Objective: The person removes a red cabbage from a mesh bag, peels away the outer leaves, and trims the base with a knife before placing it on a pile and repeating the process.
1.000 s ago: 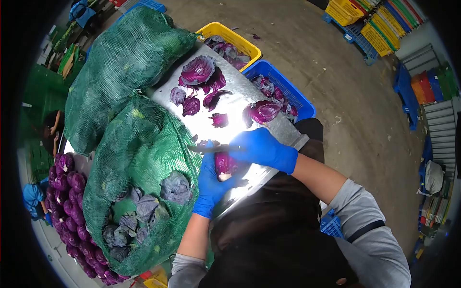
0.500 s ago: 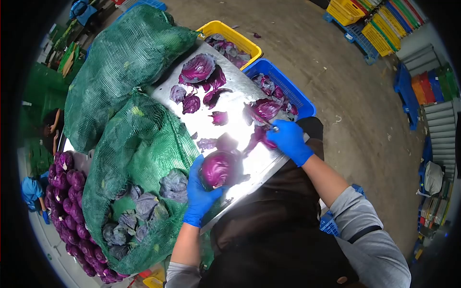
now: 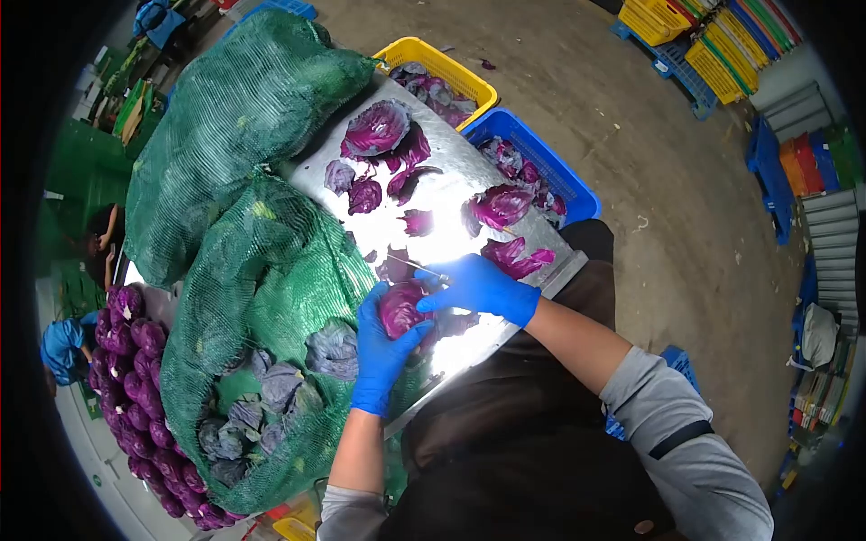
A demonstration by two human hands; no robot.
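Observation:
A peeled red cabbage point(image 3: 402, 309) rests on the metal table point(image 3: 442, 167). My left hand point(image 3: 383, 352), in a blue glove, is wrapped round its near side. My right hand point(image 3: 478, 290), gloved too, grips a knife point(image 3: 419, 266) whose thin blade points left above the cabbage. The thumb of that hand reaches the cabbage's right side; the knife's handle is mostly hidden in the fingers. Loose purple leaves lie about, among them one leaf point(image 3: 516, 258) right of my right hand and a larger leaf point(image 3: 502, 206) beyond it.
Left of the table, an open green mesh sack point(image 3: 298, 261) holds unpeeled cabbages, with a full sack point(image 3: 234, 117) behind. A yellow crate point(image 3: 487, 90) and a blue crate point(image 3: 591, 194) of leaves stand along the far edge. Peeled cabbages point(image 3: 135, 388) are piled far left, near a co-worker point(image 3: 61, 347).
My right hand has moved left with the knife, from the loose leaves to the cabbage. My left hand keeps its hold on the cabbage. The leaf by the right hand now lies free.

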